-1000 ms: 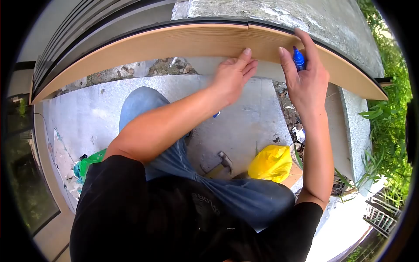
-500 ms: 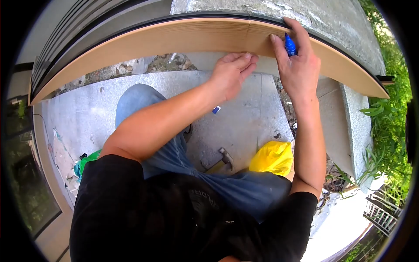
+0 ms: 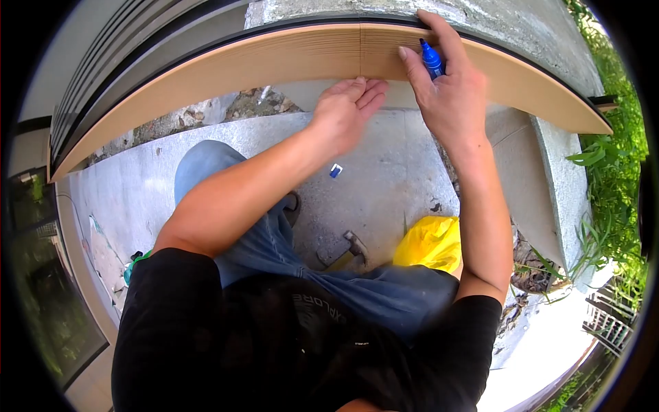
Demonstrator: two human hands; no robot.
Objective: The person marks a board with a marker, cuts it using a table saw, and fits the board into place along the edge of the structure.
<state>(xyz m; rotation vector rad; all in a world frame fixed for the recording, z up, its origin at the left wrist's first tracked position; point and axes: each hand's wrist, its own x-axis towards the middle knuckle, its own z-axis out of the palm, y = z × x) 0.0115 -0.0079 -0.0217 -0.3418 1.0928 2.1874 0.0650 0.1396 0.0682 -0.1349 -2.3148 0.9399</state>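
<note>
View: head camera, one wide picture that bends straight edges.
Board's place: the long wood-grain board [image 3: 226, 65] spans the upper part of the view, in front of a rough concrete ledge [image 3: 329, 10]; what bears it cannot be told.
Board's feel: probably stiff along its length, moderate in weight and awkward at the ends; the smooth face may be slick to dry fingers.
Best hold: likely across the width, one hand on each long edge, near the middle for balance.
Weak spot: a thin line [image 3: 361, 51] crosses the board, whether joint, groove or mark is unclear; bending there seems unwise.
Left grip: the left hand [image 3: 343, 113] has loosely curled fingers at the lower edge, near that line; whether they pinch it cannot be told.
Right grip: the right hand [image 3: 453, 96] is closed around a blue marker [image 3: 431, 60], thumb and forefinger spread apart at the board.
Marker: slim, rigid plastic, dark tip bare and pointing up; light, best held by the barrel.
Board's finish: tan, fine-lined grain, with a dark strip [image 3: 309, 24] along the upper edge.
Below: a grey, speckled concrete slab [image 3: 384, 151] carries a metal-headed hammer [image 3: 355, 247] and a small blue-and-white piece [image 3: 335, 170]; a crumpled, glossy yellow bag [image 3: 432, 244] sits near the hammer.
</note>
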